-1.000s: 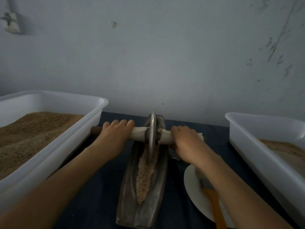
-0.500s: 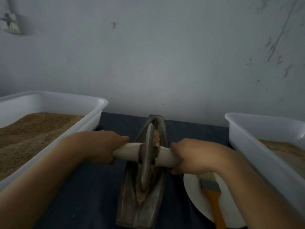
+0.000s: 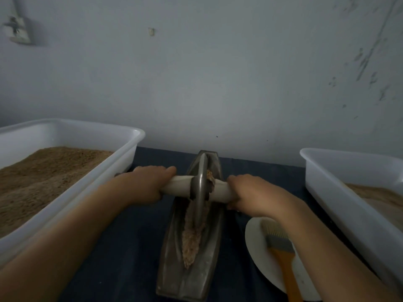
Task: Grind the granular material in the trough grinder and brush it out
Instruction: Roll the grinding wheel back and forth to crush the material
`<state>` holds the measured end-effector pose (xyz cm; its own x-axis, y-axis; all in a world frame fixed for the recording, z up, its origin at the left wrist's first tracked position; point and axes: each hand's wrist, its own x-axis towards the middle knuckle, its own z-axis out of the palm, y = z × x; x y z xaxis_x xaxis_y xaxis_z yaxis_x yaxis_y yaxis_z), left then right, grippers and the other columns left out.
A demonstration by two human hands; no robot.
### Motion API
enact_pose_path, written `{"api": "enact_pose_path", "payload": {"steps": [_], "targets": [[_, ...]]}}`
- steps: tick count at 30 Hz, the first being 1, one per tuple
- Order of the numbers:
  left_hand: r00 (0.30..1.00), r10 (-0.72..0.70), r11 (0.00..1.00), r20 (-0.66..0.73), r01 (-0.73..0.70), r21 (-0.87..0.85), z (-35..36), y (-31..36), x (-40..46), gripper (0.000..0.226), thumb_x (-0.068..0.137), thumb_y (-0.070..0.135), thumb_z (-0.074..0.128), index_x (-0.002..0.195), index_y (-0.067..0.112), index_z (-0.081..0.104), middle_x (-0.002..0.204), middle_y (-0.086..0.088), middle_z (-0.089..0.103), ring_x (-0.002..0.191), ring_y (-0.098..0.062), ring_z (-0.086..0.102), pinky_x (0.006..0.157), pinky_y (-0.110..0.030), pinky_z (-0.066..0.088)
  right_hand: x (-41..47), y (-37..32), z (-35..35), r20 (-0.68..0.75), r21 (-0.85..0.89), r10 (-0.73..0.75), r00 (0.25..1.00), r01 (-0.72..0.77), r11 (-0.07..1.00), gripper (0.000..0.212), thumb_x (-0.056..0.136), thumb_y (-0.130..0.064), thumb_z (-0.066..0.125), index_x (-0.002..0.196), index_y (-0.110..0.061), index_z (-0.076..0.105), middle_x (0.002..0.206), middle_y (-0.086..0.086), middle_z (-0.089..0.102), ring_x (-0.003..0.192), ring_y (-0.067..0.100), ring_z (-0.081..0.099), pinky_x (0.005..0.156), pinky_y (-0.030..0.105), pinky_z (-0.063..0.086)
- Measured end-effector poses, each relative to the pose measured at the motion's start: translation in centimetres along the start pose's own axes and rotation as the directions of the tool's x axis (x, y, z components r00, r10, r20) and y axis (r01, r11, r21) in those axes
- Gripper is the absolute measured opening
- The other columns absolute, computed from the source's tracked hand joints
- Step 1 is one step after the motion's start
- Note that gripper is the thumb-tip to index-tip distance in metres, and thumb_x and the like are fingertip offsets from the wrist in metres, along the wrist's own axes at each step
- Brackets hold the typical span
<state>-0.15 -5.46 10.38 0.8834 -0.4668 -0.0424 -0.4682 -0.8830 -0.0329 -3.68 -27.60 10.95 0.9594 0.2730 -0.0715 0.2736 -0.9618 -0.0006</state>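
A boat-shaped metal trough grinder [image 3: 172, 269] lies lengthwise on the dark table in front of me. Its metal wheel [image 3: 201, 184] stands upright in the groove near the far half, on a pale axle handle [image 3: 178, 186]. My left hand [image 3: 144, 185] grips the axle's left end and my right hand [image 3: 250, 194] grips its right end. Tan granular material [image 3: 192, 240] fills the groove on the near side of the wheel, and a clump clings to the wheel's right face. A brush [image 3: 281, 251] with an orange handle lies on a white plate [image 3: 254, 243] under my right forearm.
A large white tub [image 3: 91, 177] of brown granules stands at the left, close to my left hand. Another white tub [image 3: 340, 192] with paler powder stands at the right. A grey wall rises just behind the trough's far tip.
The wheel was pulled toward me half a second ago and has rolled away again toward the trough's far half. Both hands stayed gripped on the axle.
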Motion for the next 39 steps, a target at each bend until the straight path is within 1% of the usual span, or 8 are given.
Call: {"api": "enact_pose_path", "payload": {"steps": [4,8,15,22,25,32,36,39], "targets": [[0.936,-0.101,0.989,-0.338,0.130,0.065,2.4,0.6,1.4,0.036,0.088,0.016,0.055,0.118,0.022,0.035,0.119,0.002,0.047,0.111,-0.019,0.046,0.095,-0.035,0.034,1.3,0.8,1.7,-0.278,-0.109,-0.024,0.960,-0.007,0.994,0.025,0.090,-0.017,0.055,0.113,-0.010,0.047,0.112,0.009,0.054,0.101,0.024,0.050,0.069,0.028,0.025],[0.902,-0.066,0.985,-0.428,0.127,0.115,3.0,0.9,1.6,0.041,0.085,0.015,0.058,0.117,0.024,0.034,0.116,0.004,0.046,0.107,-0.017,0.046,0.093,-0.032,0.033,1.7,1.3,2.1,-0.326,-0.142,-0.049,0.944,0.002,0.990,0.024,0.089,-0.019,0.055,0.111,-0.012,0.047,0.110,0.007,0.054,0.098,0.022,0.048,0.068,0.029,0.023],[0.999,-0.028,0.997,-0.044,0.031,0.067,0.1,0.8,-0.3,0.042,0.089,0.021,0.058,0.125,0.024,0.035,0.123,0.001,0.051,0.112,-0.016,0.051,0.097,-0.033,0.040,-0.5,-0.3,-0.4,0.025,-0.065,-0.041,0.999,0.042,0.997,0.032,0.091,-0.026,0.057,0.116,-0.008,0.047,0.114,0.009,0.055,0.090,0.018,0.048,0.059,0.025,0.029],[0.923,0.149,0.982,0.355,-0.096,-0.162,-2.6,-0.1,-3.3,0.036,0.086,0.020,0.063,0.104,0.038,0.038,0.092,0.019,0.047,0.081,0.004,0.046,0.068,-0.010,0.033,-3.7,-1.6,-2.9,0.252,-0.015,-0.121,0.960,0.129,0.992,0.037,0.088,-0.041,0.060,0.109,-0.011,0.057,0.093,0.002,0.056,0.080,0.013,0.052,0.057,0.021,0.037],[0.930,0.114,0.985,0.349,-0.059,-0.165,-2.4,0.0,-3.1,0.038,0.087,0.020,0.063,0.113,0.034,0.038,0.105,0.014,0.052,0.094,-0.001,0.050,0.082,-0.019,0.040,-3.3,-1.6,-2.6,0.221,-0.008,-0.107,0.969,0.111,0.994,0.033,0.089,-0.035,0.060,0.109,-0.009,0.058,0.100,0.005,0.060,0.080,0.014,0.052,0.054,0.019,0.035],[0.999,-0.043,0.999,-0.014,0.044,0.027,0.2,0.4,0.0,0.036,0.089,0.019,0.056,0.117,0.022,0.034,0.120,-0.001,0.050,0.109,-0.018,0.051,0.094,-0.034,0.039,-0.1,0.2,0.1,-0.047,-0.024,-0.008,0.999,0.007,1.000,0.031,0.091,-0.023,0.056,0.118,-0.009,0.048,0.117,0.009,0.054,0.102,0.022,0.053,0.067,0.025,0.031],[0.908,-0.102,0.980,-0.406,0.161,0.114,2.7,0.9,1.7,0.039,0.086,0.016,0.056,0.117,0.022,0.034,0.115,0.002,0.047,0.107,-0.019,0.047,0.091,-0.032,0.034,1.4,1.0,2.0,-0.322,-0.131,-0.015,0.947,-0.029,0.991,0.026,0.090,-0.021,0.053,0.114,-0.012,0.047,0.114,0.007,0.054,0.103,0.024,0.049,0.072,0.031,0.027],[0.870,-0.079,0.987,-0.487,0.138,0.087,3.4,0.7,1.9,0.039,0.084,0.015,0.057,0.116,0.024,0.036,0.112,0.004,0.046,0.104,-0.017,0.046,0.087,-0.030,0.032,1.8,0.9,2.3,-0.382,-0.174,-0.027,0.924,-0.043,0.984,0.030,0.088,-0.022,0.054,0.115,-0.012,0.046,0.113,0.006,0.053,0.103,0.023,0.047,0.072,0.030,0.023]]}}
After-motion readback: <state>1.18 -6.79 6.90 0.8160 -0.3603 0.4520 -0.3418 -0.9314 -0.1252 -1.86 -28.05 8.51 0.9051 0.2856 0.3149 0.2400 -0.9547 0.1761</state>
